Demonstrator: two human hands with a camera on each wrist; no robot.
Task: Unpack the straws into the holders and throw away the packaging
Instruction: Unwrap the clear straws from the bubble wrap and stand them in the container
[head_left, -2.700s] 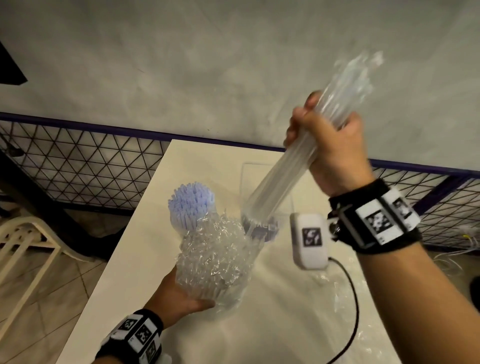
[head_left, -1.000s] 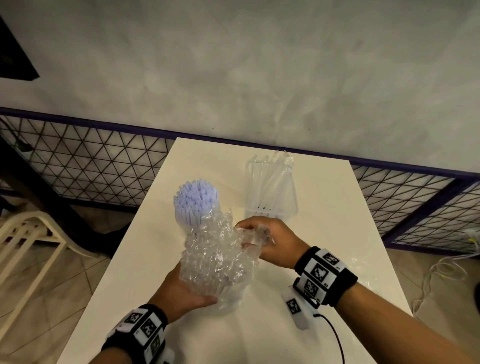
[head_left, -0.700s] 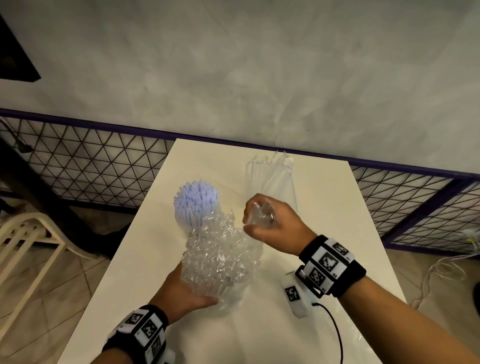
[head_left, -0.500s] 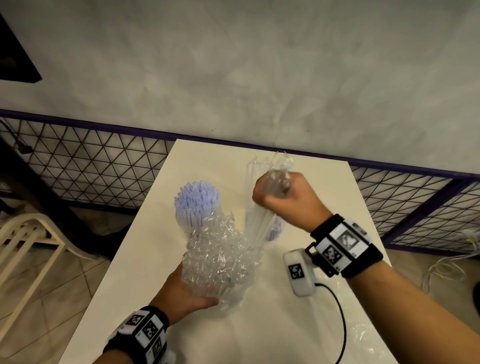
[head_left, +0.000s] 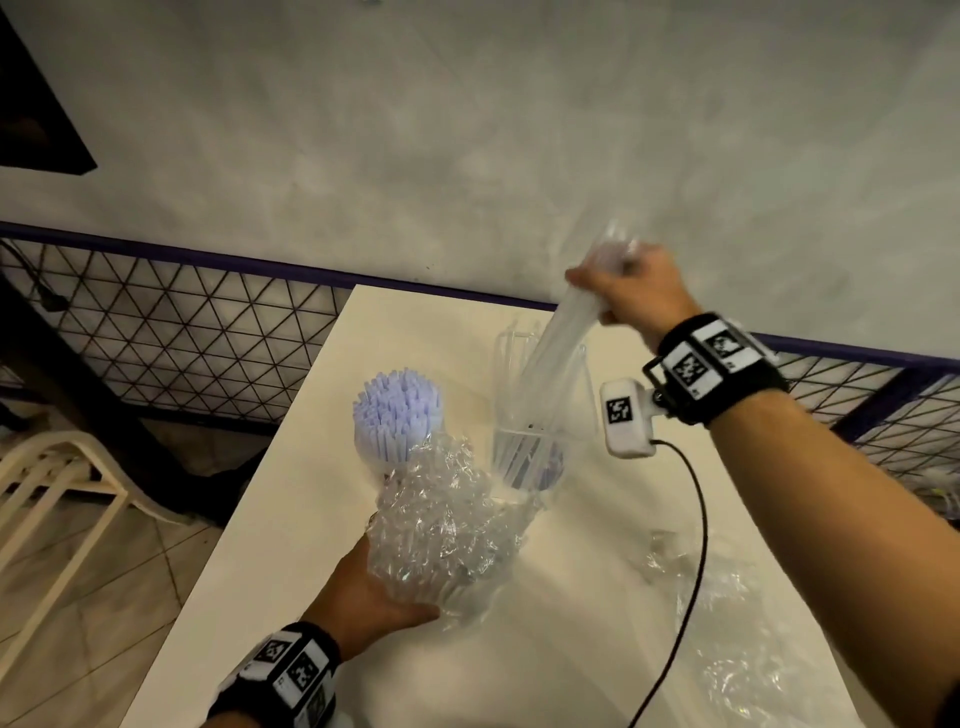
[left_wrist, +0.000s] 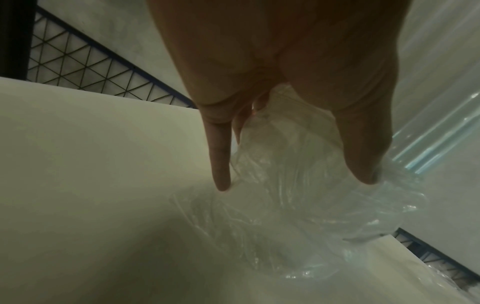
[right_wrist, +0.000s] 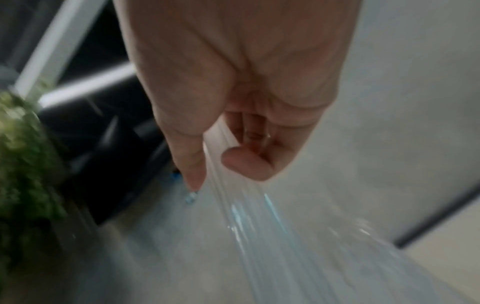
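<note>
**Clear straws lifted, bag steadied**

Your right hand (head_left: 628, 296) is raised above the table (head_left: 291, 519), fingers curled round the upper end of a bundle of clear straws (head_left: 558, 343). The bundle slants down from that hand; its lower ends sit inside the clear holder (head_left: 540, 415) below and to the left of the hand. In the right wrist view the thumb and fingers close on the straws, which are blurred. Your left hand (head_left: 371, 587) grips the crumpled plastic packaging (head_left: 441, 530) from below, thumb and fingers wrapped round it. The purple straws (head_left: 397, 415) stand just beyond the packaging, left of the clear holder. More crumpled film (head_left: 727, 597) lies on the table under your right forearm.
</note>
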